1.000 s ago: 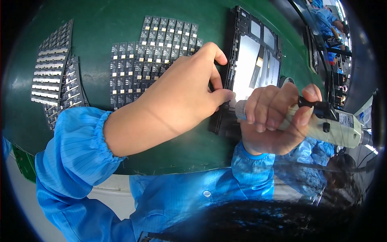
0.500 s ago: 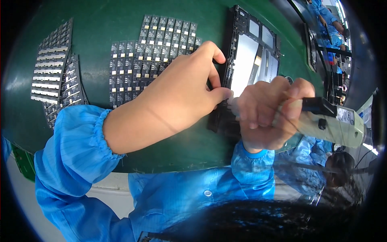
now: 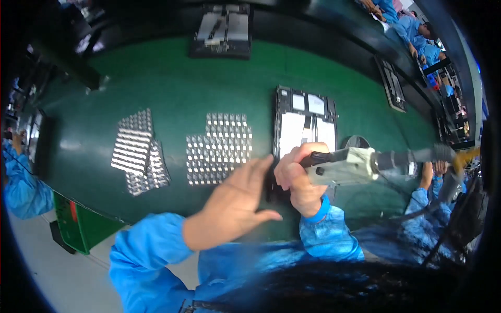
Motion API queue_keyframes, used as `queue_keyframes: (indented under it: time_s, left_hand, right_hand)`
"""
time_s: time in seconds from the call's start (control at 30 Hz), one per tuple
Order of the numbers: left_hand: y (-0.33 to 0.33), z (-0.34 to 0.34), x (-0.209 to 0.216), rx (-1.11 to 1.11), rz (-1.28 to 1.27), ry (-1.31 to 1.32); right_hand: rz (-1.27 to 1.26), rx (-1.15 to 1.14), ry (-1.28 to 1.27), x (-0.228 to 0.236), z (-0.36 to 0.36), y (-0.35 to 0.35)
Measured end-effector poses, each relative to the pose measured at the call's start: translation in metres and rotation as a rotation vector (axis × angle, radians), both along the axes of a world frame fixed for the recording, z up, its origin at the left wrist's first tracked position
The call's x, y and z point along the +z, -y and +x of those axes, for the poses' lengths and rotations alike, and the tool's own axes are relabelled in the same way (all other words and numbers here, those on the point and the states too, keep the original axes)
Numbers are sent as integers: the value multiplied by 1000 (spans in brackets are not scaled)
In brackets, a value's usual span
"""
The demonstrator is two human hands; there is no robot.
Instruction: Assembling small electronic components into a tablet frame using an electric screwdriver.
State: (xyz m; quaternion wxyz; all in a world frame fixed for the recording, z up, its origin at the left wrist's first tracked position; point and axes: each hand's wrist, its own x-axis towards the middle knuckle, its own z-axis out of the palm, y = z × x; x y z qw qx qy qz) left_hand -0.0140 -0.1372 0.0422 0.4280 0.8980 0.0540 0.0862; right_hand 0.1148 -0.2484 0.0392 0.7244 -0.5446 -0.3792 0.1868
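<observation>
The flat black device (image 3: 292, 128) points lengthwise away from the person on the green table (image 3: 172, 78), the right hand (image 3: 301, 175) nearer, wrapped round a pale screwdriver (image 3: 347, 169) over its near end, the left hand (image 3: 232, 201) spread by its left edge.

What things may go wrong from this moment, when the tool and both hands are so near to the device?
1. The tip of the cream tool in the right hand is hidden from view; a slip might scratch the black-framed device.
2. The open left hand is close to the tool hand, so they might bump.
3. It is also beside the rows of small boards and may disturb them.
</observation>
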Motion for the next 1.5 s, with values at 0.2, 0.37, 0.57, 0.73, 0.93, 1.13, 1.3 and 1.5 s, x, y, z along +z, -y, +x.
queue_keyframes:
  time_s: [0.2, 0.37, 0.57, 0.73, 0.93, 1.13, 1.3, 1.5]
  left_hand:
    - [32, 3, -20, 61, 434, 31]
    - [35, 11, 4, 182, -918, 207]
    - [-3, 64, 29, 109, -1315, 10]
    - [-58, 191, 13, 94, -1093, 131]
    - [-114, 282, -37, 503, 63, 320]
    - [-233, 176, 0, 546, 651, 199]
    - [-288, 132, -32, 357, 278, 111]
    - [-268, 147, -32, 565, 94, 208]
  right_hand:
    - [381, -151, -215, 17, 31, 35]
    - [604, -151, -143, 61, 93, 89]
    - [536, -309, -80, 60, 157, 148]
    - [401, -554, -125, 54, 166, 157]
    - [249, -596, -25, 30, 169, 165]
    - [405, -448, -178, 39, 178, 189]
    - [370, -414, -189, 43, 172, 169]
    - [347, -440, -169, 15, 161, 162]
